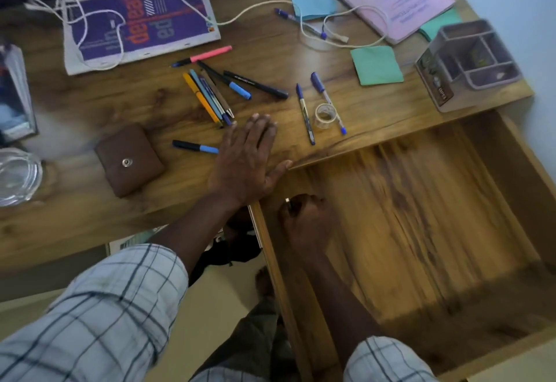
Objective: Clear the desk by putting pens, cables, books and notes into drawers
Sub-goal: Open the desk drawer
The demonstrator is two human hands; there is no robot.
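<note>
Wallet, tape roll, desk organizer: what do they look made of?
Wallet: likely leather or faux leather, matte brown, metal snap. Tape roll: clear glossy plastic film, desk shows through. Organizer: probably moulded plastic, matte grey, thin divider walls.

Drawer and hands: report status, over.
Left hand flat on desk. Right hand curled inside open drawer, grip unclear. Pens, cable, book not yet stowed.

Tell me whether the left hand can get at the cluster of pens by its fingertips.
Probably yes. The left hand lies flat on the desk, fingertips almost at the pen cluster, with nothing between them.
</note>
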